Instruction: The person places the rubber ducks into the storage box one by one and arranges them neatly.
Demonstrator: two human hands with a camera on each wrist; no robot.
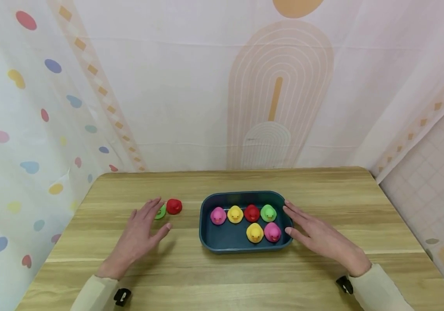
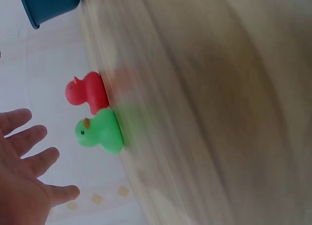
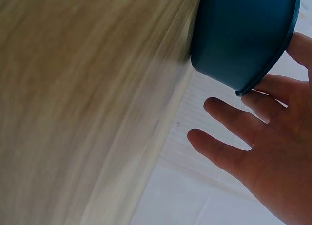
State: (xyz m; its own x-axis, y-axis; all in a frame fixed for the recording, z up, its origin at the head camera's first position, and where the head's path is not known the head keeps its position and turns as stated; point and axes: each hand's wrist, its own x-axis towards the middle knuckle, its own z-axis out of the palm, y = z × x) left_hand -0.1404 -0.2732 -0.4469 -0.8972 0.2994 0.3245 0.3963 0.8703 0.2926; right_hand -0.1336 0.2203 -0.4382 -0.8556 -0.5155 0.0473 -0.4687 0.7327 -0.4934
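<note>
A dark teal tray (image 1: 225, 249) stands on the table with several small rubber ducks in it, pink, yellow, red and green. My right hand (image 1: 319, 235) is at the tray's right end, fingers spread and fairly straight, fingertips at the rim; in the right wrist view some fingers overlap the tray's edge (image 3: 239, 45). Left of the tray, a red duck (image 1: 174, 206) and a green duck (image 1: 161, 212) sit side by side on the tabletop. My left hand (image 1: 138, 237) hovers by the green duck, fingers extended and holding nothing, partly hiding it in the head view.
The wooden table (image 1: 222, 285) has its far edge against a patterned curtain (image 1: 183, 99). More curtain with coloured dots hangs at the left. A tiled-pattern surface (image 1: 436, 172) lies beyond the table's right edge.
</note>
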